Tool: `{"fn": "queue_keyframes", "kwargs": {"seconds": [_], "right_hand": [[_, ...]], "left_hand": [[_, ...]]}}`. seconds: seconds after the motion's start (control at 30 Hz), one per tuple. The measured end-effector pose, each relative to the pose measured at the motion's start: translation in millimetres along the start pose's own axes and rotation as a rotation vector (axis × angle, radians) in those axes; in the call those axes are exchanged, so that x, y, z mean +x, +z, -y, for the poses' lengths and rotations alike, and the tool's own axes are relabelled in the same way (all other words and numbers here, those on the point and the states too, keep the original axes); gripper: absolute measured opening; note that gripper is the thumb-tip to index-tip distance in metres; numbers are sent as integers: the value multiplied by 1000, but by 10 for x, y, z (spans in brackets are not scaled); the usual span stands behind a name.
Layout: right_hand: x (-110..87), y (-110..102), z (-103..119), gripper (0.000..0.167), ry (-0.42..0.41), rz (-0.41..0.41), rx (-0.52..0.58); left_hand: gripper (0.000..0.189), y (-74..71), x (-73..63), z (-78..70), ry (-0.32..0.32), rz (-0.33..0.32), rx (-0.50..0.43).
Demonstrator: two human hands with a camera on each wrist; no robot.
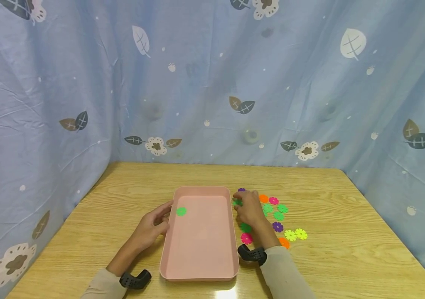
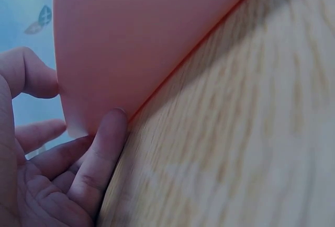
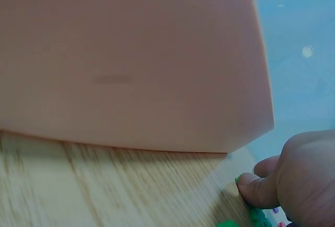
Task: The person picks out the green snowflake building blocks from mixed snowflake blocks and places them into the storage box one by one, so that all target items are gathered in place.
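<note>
A shallow pink tray (image 1: 199,272) stands lengthwise on the table, with one green notched plastic disc (image 1: 181,211) inside near its left wall. My left hand (image 1: 152,226) is at the tray's left side; in the left wrist view its fingertips (image 2: 112,125) touch the outer wall and rim. Just beyond the tray's right wall, my right hand (image 1: 250,208) pinches a green disc (image 1: 237,203) between thumb and finger. In the right wrist view only a sliver of that green disc (image 3: 237,180) shows at the thumb tip.
Right of the tray lie several loose notched discs: green (image 1: 278,216), purple (image 1: 277,226), yellow (image 1: 300,234), pink (image 1: 246,238) and orange (image 1: 284,243). My right forearm hides part of this spread. A blue patterned curtain (image 1: 205,83) hangs behind the wooden table (image 1: 347,249).
</note>
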State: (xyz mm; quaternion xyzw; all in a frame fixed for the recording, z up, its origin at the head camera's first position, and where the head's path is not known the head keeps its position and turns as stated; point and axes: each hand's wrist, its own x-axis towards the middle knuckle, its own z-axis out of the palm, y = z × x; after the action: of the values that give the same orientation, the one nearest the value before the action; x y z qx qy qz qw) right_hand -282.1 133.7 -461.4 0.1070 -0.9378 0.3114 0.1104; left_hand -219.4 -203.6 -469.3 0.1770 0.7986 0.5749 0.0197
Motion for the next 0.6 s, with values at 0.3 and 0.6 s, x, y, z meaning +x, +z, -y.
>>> {"fn": "queue_keyframes", "kwargs": {"seconds": [0.3, 0.6], "right_hand": [[2, -31, -57, 20, -20, 11, 84], [-17, -190, -33, 17, 35, 19, 217]], "left_hand": [[69, 2, 14, 19, 5, 1, -5], [64, -43, -1, 33, 26, 2, -19]]}}
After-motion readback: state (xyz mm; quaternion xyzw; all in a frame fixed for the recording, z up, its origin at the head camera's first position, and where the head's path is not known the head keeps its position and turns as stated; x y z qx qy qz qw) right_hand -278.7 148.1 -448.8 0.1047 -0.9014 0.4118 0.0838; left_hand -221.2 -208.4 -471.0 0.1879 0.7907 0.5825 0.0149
